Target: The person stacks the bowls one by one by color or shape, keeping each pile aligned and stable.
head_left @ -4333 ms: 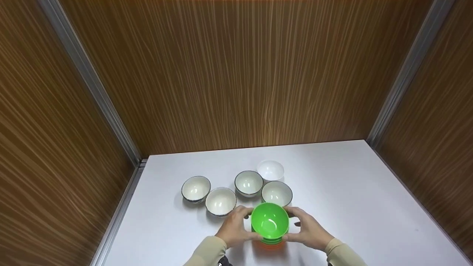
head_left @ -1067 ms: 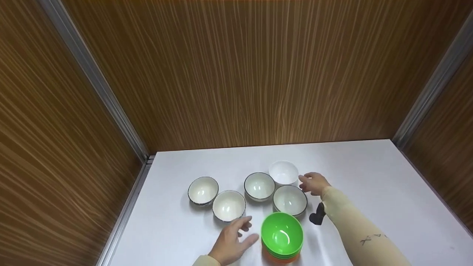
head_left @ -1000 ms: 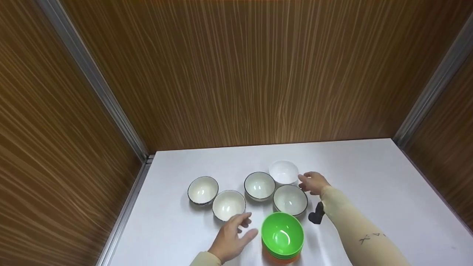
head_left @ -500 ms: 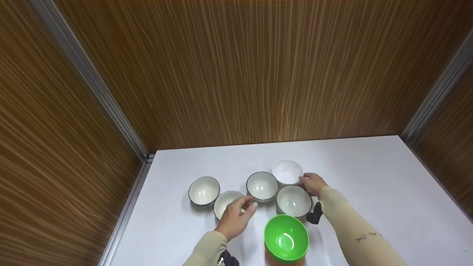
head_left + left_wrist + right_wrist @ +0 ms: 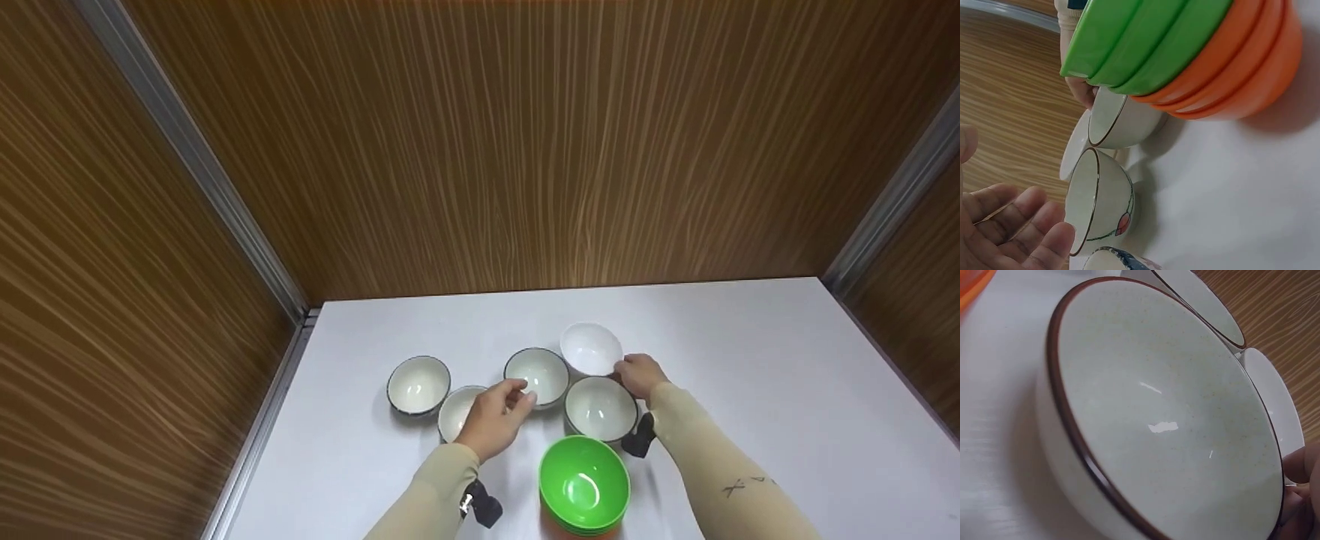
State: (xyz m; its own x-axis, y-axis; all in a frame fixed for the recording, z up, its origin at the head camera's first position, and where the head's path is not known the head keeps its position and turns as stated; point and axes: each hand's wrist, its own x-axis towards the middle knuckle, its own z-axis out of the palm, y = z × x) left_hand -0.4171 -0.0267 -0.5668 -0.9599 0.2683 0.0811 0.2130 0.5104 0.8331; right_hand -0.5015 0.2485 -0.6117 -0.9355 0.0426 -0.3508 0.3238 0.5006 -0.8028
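Note:
My right hand [image 5: 640, 375] pinches the right edge of a plain white bowl [image 5: 591, 346] at the back of the group. In the right wrist view, its fingers [image 5: 1300, 464] meet the white bowl [image 5: 1275, 399], partly hidden behind a large brown-rimmed bowl [image 5: 1168, 399]. My left hand [image 5: 495, 420], fingers loosely bent and holding nothing, hovers over a cream bowl [image 5: 454, 412] and near a dark-rimmed bowl [image 5: 537, 375]. In the left wrist view, the left hand [image 5: 1010, 230] is beside a bowl with a painted flower [image 5: 1112, 197].
Green bowls [image 5: 585, 480] nest on orange bowls [image 5: 1247, 73] at the front. Another dark-rimmed bowl [image 5: 601, 409] stands between that stack and the white bowl. One more cream bowl [image 5: 418, 384] is at the left. Wood-patterned panels [image 5: 525, 150] enclose the white table [image 5: 750, 390].
Both hands have left the green bowl. My right hand has reached the white bowl, which shifts slightly right. My left hand has moved forward over the cream bowl.

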